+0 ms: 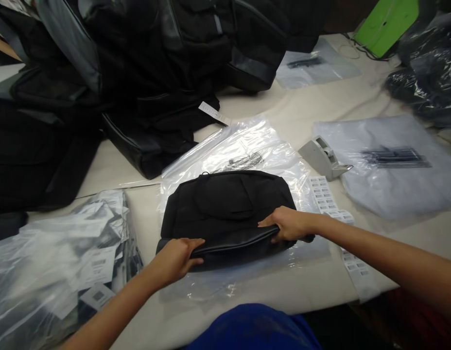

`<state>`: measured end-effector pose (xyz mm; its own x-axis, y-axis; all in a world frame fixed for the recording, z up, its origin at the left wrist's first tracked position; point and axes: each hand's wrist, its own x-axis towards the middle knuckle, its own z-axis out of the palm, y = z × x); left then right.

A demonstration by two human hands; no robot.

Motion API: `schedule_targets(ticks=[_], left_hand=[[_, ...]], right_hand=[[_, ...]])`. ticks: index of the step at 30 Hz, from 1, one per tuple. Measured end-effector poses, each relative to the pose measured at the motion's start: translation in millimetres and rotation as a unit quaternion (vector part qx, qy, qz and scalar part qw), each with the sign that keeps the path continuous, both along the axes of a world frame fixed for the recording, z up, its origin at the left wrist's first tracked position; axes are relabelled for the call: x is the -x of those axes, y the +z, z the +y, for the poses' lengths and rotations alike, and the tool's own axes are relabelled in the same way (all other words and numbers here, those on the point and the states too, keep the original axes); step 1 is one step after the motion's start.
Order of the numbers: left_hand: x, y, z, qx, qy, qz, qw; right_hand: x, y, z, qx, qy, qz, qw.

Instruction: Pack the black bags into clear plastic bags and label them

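A black backpack (225, 199) lies flat in front of me, its near edge folded over. It rests on a stack of clear plastic bags (280, 150) with dark printing. My left hand (176, 257) grips the near left corner, thumb and fingers pinching the fabric. Across from it, my right hand (284, 224) pinches the shiny piped edge at the near right. A strip of printed label stickers (322, 192) runs along the right side of the plastic, partly beneath it.
A grey tape dispenser (325, 158) stands right of the plastic. More printed bags (378, 165) lie beyond it. Several black backpacks (156, 58) are piled at the back left. Plastic with tags (97, 257) sits at the near left. A green object (388, 26) stands far right.
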<state>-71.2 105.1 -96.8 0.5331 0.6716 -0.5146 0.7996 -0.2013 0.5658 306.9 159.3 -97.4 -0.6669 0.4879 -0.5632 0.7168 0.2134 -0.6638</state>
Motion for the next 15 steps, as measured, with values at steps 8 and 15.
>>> schedule_targets(ticks=[8,15], left_hand=[[2.5,-42.7,110.5,0.169,0.003,-0.034,0.985],[2.0,-54.2,76.7,-0.231,-0.062,0.088,0.967]], right_hand=[[9.2,-65.3,91.5,0.233,-0.088,-0.002,0.969],[3.6,-57.2,25.4,-0.246,-0.146,-0.163,0.944]])
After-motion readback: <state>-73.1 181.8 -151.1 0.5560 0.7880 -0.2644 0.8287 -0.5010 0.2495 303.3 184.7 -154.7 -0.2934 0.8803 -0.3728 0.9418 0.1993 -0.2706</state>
